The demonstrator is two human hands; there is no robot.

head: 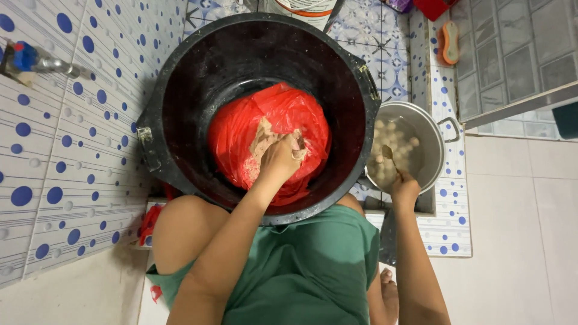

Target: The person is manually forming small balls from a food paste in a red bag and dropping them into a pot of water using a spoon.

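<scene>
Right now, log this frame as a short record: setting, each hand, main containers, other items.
setting: tiled floor and wall, white with blue dots
left hand: inside the black tub, grip closed on pinkish paste lying in the red plastic bag
right hand: holds a spoon over the metal pot
metal pot contents: pale round balls in water
other items: tap on the wall at left; orange scrubber at top right
clothing: green garment

Single head-worn view, looking straight down, close over a black tub (180, 90), steel pot (430, 129) at right
</scene>
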